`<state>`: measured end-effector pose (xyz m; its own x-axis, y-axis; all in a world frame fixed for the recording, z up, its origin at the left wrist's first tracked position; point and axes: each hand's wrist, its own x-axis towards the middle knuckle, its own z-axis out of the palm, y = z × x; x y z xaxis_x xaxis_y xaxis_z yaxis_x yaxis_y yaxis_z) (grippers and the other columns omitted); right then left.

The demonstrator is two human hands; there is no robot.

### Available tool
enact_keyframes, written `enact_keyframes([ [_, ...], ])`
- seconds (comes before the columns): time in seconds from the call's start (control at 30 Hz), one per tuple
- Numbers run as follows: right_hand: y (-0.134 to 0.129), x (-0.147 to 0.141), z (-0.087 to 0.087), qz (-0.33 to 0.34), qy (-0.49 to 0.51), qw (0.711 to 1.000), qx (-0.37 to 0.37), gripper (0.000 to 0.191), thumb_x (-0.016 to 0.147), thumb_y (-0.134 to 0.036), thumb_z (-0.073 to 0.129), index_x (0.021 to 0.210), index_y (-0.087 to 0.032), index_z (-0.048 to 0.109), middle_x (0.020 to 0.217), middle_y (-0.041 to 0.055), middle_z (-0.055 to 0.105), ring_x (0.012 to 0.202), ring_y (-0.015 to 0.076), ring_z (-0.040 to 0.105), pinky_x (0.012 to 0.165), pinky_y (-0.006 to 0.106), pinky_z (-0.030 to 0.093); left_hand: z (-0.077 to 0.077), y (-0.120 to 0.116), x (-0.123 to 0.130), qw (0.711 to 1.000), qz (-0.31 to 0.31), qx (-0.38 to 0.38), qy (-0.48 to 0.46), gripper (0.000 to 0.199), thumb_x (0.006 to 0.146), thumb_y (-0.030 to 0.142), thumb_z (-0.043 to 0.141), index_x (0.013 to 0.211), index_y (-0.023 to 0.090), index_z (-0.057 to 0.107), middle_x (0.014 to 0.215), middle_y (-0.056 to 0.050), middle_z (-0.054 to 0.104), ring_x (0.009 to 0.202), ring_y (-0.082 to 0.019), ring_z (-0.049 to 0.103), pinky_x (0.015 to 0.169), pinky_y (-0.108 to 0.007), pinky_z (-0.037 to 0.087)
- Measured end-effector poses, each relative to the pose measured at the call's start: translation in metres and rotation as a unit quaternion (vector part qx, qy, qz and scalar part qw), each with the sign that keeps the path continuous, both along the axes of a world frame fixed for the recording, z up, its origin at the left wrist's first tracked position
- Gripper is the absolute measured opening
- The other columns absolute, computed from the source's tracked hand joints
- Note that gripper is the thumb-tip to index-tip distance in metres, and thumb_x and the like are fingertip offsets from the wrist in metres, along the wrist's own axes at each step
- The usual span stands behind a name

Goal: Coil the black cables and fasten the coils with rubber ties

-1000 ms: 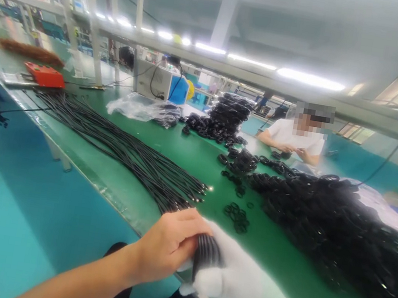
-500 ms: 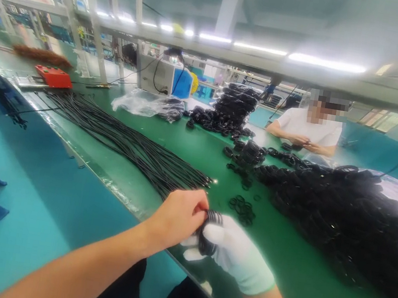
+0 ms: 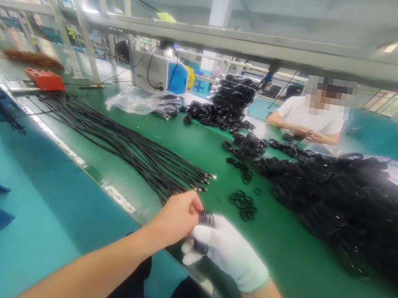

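The bare left hand (image 3: 177,216) and the gloved right hand (image 3: 231,252) meet above the near edge of the green surface (image 3: 298,285), with a stack of black rings (image 3: 206,218) between them. The right hand wraps the stack, thumb across its front; the left hand's fingertips touch its left end, though blur and the hand itself leave me unable to tell whether they pinch a ring. The likeliest trouble is a spill: should the right thumb slacken or the left hand tug unevenly, end rings could slide out and, this close to the edge, drop to the floor (image 3: 56,237). Rings falling inward could mix with the loose rings (image 3: 243,205) farther from that edge. The black cables (image 3: 128,144) run along the near edge toward the left hand, so a careless wrist movement could snag their ends and disorder the bundle.
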<state>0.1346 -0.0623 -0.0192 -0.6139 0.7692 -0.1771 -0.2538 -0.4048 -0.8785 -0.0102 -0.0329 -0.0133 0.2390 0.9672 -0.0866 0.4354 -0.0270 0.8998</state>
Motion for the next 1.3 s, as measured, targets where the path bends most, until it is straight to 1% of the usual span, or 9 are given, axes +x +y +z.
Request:
enact_keyframes([
  [0.23,0.002,0.000,0.003,-0.016,-0.063,0.998,0.005,0.019,0.076,-0.025,0.065,0.083,-0.008,0.061,0.068,0.0048,0.062,0.050,0.0094,0.058,0.044,0.017,0.048,0.008,0.001,-0.002,0.997,-0.035,0.061,0.042,0.006,0.070,0.019,0.056,0.073,0.018,0.061,0.067,0.001,0.065,0.061,-0.013,0.058,0.053,-0.021,0.041],
  [0.47,0.003,0.012,0.003,-0.044,-0.017,0.999,-0.022,0.022,0.075,-0.026,0.065,0.089,-0.009,0.059,0.077,0.0064,0.061,0.062,0.0137,0.062,0.053,0.026,0.054,0.011,0.004,0.001,0.992,-0.049,0.098,0.066,0.010,0.076,0.024,0.054,0.078,0.020,0.062,0.067,0.003,0.064,0.062,-0.013,0.057,0.057,-0.021,0.040],
  [0.57,0.003,0.025,0.000,-0.080,0.014,0.996,-0.039,0.032,0.073,-0.028,0.067,0.097,-0.010,0.057,0.077,0.0078,0.063,0.066,0.0176,0.065,0.057,0.031,0.056,0.013,0.026,-0.001,0.982,-0.119,0.118,0.089,0.016,0.075,0.026,0.057,0.089,0.021,0.062,0.073,0.004,0.065,0.064,-0.012,0.057,0.059,-0.021,0.041],
  [0.63,0.003,0.030,-0.002,-0.062,0.039,0.996,-0.055,0.038,0.069,-0.027,0.070,0.100,-0.010,0.055,0.079,0.0086,0.064,0.072,0.0223,0.067,0.060,0.036,0.056,0.012,0.047,0.005,0.971,-0.147,0.145,0.121,0.014,0.078,0.027,0.055,0.088,0.020,0.062,0.077,0.003,0.065,0.068,-0.013,0.057,0.061,-0.022,0.042],
  [0.73,0.003,0.030,-0.005,-0.009,0.077,0.993,-0.085,0.039,0.066,-0.022,0.072,0.099,-0.010,0.056,0.079,0.0094,0.065,0.077,0.0262,0.067,0.059,0.038,0.056,0.003,0.077,0.034,0.951,-0.181,0.183,0.170,0.009,0.078,0.023,0.055,0.078,0.020,0.063,0.077,0.002,0.063,0.075,-0.015,0.057,0.069,-0.024,0.042],
  [0.8,0.004,0.029,-0.006,-0.017,0.100,0.990,-0.093,0.039,0.066,-0.023,0.071,0.100,-0.010,0.056,0.082,0.0094,0.064,0.079,0.0261,0.067,0.058,0.037,0.057,-0.009,0.090,0.061,0.944,-0.204,0.183,0.184,0.004,0.074,0.021,0.060,0.076,0.022,0.063,0.078,0.002,0.062,0.078,-0.016,0.058,0.073,-0.025,0.042],
  [0.97,0.005,0.035,-0.004,-0.096,0.105,0.987,-0.075,0.039,0.069,-0.025,0.070,0.101,-0.010,0.055,0.085,0.0090,0.063,0.080,0.0258,0.066,0.058,0.036,0.057,-0.030,0.103,0.095,0.948,-0.210,0.154,0.183,0.007,0.068,0.016,0.064,0.069,0.020,0.059,0.078,0.002,0.057,0.082,-0.017,0.058,0.077,-0.028,0.042],
  [1.17,0.022,0.038,-0.001,-0.340,0.002,0.940,-0.020,0.039,0.071,-0.027,0.071,0.101,-0.012,0.051,0.069,0.0009,0.058,0.056,0.0121,0.057,0.042,0.022,0.049,-0.005,0.079,0.052,0.976,-0.172,0.090,0.096,0.022,0.088,0.031,0.035,0.074,0.018,0.046,0.062,0.003,0.047,0.056,-0.011,0.048,0.054,-0.021,0.041],
  [1.3,0.030,0.027,-0.004,-0.372,-0.001,0.928,-0.017,0.048,0.060,-0.024,0.076,0.097,-0.013,0.048,0.059,-0.0035,0.055,0.044,0.0106,0.052,0.033,0.020,0.043,-0.001,0.044,0.036,0.982,-0.171,-0.026,-0.074,0.026,0.085,0.038,0.040,0.070,0.017,0.043,0.061,0.003,0.045,0.049,-0.008,0.041,0.049,-0.020,0.036],
])
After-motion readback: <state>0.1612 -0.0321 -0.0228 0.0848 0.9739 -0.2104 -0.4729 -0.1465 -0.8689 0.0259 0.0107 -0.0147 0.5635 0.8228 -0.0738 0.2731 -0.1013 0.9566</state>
